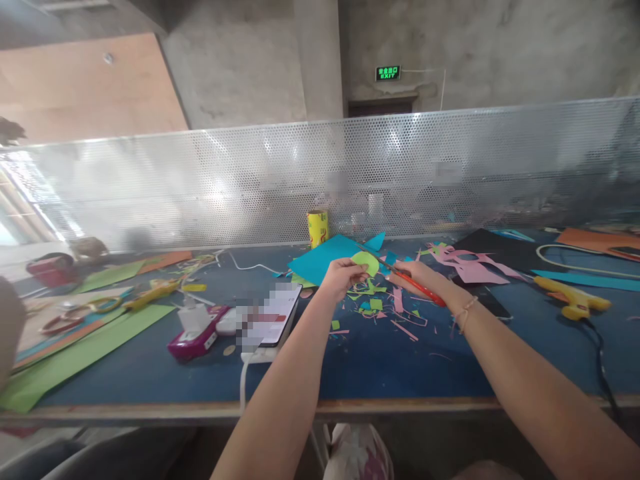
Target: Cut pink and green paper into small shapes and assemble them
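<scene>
Pinched in my left hand (pixel 343 277) is a small rounded piece of light green paper (pixel 367 264). My right hand (pixel 416 276) is closed round the red handles of a pair of scissors (pixel 431 295), whose blades reach left to the edge of the green paper. Whether the blades are parted I cannot make out. Behind my left hand lies a sheet of blue paper (pixel 320 259). Under both hands the tabletop is strewn with green, pink and blue paper scraps (pixel 373 305).
A phone (pixel 283 313) leans beside a purple power strip (pixel 193 343) on the left. A yellow glue gun (pixel 573 297) with its cord lies at the right. At the back, a yellow can (pixel 318 229) stands before a perforated metal screen (pixel 240 180). Coloured sheets (pixel 95 347) cover the far left.
</scene>
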`<state>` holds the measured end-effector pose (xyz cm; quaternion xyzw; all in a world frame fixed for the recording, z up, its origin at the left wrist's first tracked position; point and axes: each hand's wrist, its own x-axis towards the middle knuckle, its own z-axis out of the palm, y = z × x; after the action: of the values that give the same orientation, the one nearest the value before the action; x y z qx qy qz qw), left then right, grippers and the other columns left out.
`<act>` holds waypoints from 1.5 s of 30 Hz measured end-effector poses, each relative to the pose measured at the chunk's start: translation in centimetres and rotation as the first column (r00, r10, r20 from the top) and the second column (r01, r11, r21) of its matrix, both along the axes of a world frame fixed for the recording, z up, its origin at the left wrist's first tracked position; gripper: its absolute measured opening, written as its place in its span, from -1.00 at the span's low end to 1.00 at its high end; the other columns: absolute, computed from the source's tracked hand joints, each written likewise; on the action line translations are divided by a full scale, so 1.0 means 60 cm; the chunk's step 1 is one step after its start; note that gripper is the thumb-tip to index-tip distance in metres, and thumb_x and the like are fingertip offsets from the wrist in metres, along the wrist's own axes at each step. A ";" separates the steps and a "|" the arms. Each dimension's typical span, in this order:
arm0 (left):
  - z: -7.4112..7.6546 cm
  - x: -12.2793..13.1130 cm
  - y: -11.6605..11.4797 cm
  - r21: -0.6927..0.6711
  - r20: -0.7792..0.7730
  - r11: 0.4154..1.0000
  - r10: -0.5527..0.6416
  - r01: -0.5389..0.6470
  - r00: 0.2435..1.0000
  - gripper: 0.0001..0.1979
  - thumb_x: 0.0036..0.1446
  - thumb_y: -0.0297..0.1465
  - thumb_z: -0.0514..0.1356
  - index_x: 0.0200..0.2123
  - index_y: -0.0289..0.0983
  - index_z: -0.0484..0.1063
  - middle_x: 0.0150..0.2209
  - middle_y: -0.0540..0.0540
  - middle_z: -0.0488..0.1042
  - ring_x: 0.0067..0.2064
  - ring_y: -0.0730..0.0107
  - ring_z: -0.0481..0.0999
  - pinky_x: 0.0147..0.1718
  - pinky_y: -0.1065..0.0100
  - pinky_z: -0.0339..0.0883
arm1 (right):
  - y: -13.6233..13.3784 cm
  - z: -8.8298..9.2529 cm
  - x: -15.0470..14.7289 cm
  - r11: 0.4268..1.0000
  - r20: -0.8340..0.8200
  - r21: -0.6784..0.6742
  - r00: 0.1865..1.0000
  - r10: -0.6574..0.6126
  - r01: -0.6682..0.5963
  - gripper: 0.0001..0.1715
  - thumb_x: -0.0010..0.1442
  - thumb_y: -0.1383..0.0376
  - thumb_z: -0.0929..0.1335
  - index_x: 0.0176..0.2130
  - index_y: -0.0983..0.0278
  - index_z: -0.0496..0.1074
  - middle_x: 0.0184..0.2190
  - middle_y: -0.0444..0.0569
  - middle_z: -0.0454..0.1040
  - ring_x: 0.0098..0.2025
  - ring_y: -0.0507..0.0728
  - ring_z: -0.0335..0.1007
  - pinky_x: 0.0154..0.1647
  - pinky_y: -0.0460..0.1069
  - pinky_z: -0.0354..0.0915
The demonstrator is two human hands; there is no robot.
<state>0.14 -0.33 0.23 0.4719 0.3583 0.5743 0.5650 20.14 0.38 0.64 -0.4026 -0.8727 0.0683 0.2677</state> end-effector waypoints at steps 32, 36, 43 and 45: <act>0.004 -0.009 0.000 -0.156 -0.083 0.984 -0.097 0.083 0.992 -0.91 -0.21 -0.61 0.27 -0.61 -0.42 0.39 -0.65 -0.11 0.44 -0.63 0.54 0.41 -0.58 0.55 0.33 | -0.054 0.038 -0.005 0.927 -0.043 -0.374 0.999 -0.010 -0.006 -0.69 0.16 0.07 0.15 -0.44 0.23 0.17 -0.58 -0.16 0.19 -0.56 0.01 0.12 -0.56 -0.04 0.13; 0.005 -0.008 -0.002 -0.154 -0.088 0.982 -0.120 0.105 0.989 -0.91 -0.22 -0.61 0.28 -0.59 -0.43 0.40 -0.65 -0.11 0.44 -0.63 0.54 0.41 -0.57 0.55 0.33 | -0.058 0.040 -0.008 0.927 0.008 -0.373 1.000 -0.026 0.027 -0.70 0.15 0.07 0.17 -0.46 0.22 0.16 -0.60 -0.15 0.19 -0.56 0.02 0.12 -0.56 -0.03 0.13; 0.000 -0.010 0.003 -0.163 -0.099 0.976 -0.163 0.146 0.982 -0.90 -0.23 -0.61 0.29 -0.60 -0.42 0.40 -0.66 -0.11 0.44 -0.62 0.54 0.42 -0.57 0.56 0.34 | -0.047 0.034 -0.002 0.929 -0.024 -0.370 1.000 0.003 -0.012 -0.70 0.12 0.07 0.21 -0.49 0.21 0.18 -0.60 -0.14 0.21 -0.58 0.02 0.11 -0.59 -0.03 0.09; -0.001 -0.012 0.005 -0.162 -0.097 0.975 -0.168 0.151 0.981 -0.90 -0.22 -0.61 0.29 -0.60 -0.42 0.40 -0.66 -0.11 0.44 -0.63 0.54 0.42 -0.57 0.56 0.34 | -0.043 0.031 -0.001 0.925 -0.029 -0.379 1.000 0.004 -0.014 -0.69 0.12 0.07 0.21 -0.51 0.21 0.15 -0.62 -0.14 0.20 -0.59 0.02 0.10 -0.60 -0.02 0.09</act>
<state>-0.59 0.00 0.20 0.4852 0.3930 0.4708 0.6233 20.05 -2.22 2.52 -0.4418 -0.8411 0.2422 0.1965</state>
